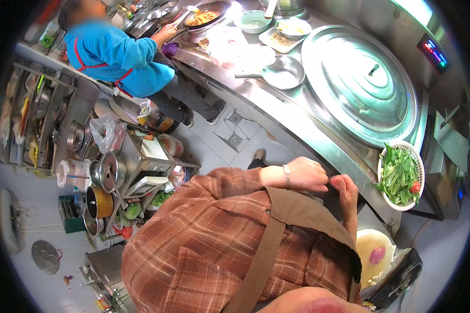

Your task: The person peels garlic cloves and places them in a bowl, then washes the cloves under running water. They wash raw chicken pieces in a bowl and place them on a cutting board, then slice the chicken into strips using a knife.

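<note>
Both of my hands are close together in front of my brown apron [297, 201], beside the steel counter's front edge. My left hand [311, 174] shows its back, with the fingers bent and a bracelet at the wrist. Slightly to its right, my right hand [344, 191] is curled, thumb side up. Whether either hand grips anything is hidden. On the counter's right end stands a white perforated basket [422, 172] of leafy greens [399, 172] with a red piece among them. Beyond my hands lies a large round steel lid [337, 86].
A steel pan [284, 72] rests near the counter edge. A person in blue [121, 54] holds a wok [205, 17] of food. A round cutting board [370, 270] bears a pinkish piece. Behind me, a rack [149, 164] carries pots; a metal cover [46, 256] lies on the floor.
</note>
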### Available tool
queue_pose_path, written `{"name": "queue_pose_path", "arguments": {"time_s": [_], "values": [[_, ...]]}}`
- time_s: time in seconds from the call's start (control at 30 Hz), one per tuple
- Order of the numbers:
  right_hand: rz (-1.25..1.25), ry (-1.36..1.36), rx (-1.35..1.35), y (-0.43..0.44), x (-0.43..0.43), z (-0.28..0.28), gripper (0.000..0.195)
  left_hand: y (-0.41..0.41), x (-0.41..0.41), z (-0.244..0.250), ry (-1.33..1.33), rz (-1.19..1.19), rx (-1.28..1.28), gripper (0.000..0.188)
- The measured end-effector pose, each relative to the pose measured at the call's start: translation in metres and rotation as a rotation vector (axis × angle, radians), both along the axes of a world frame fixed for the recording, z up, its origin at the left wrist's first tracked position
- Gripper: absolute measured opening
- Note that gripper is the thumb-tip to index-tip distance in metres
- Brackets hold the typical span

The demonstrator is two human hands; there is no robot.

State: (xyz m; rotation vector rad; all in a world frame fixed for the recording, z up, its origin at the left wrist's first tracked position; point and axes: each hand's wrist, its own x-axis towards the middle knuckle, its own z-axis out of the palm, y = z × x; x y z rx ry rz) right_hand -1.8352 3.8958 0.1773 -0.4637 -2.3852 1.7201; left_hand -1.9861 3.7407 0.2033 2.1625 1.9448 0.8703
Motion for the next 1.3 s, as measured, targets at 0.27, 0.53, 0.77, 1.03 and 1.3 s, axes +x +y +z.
{"name": "queue_pose_path", "arguments": {"time_s": [0.27, 0.53, 0.77, 1.03, 1.3], "values": [[-0.100, 0.120, -0.763, -0.027, -0.133, 0.018, 0.031, 0.049, -0.090, -0.001, 0.242, -0.371, -0.006, 0.014], [-0.125, 0.010, -0.871, -0.040, -0.277, 0.036, 0.029, 0.032, -0.234, -0.008, 0.062, -0.348, 0.413, 0.014], [-0.273, -0.091, -0.646, -0.008, -0.346, 0.015, 0.025, 0.033, -0.356, -0.010, -0.081, -0.127, 0.460, 0.022], [-0.067, -0.340, 0.448, 0.011, -0.367, 0.020, 0.026, 0.039, -0.541, -0.084, -1.222, 0.700, 0.176, 0.030], [-0.050, -0.276, 0.585, 0.001, -0.356, -0.020, 0.021, 0.052, -0.743, -0.217, 0.626, 0.579, -0.671, 0.027]]}}
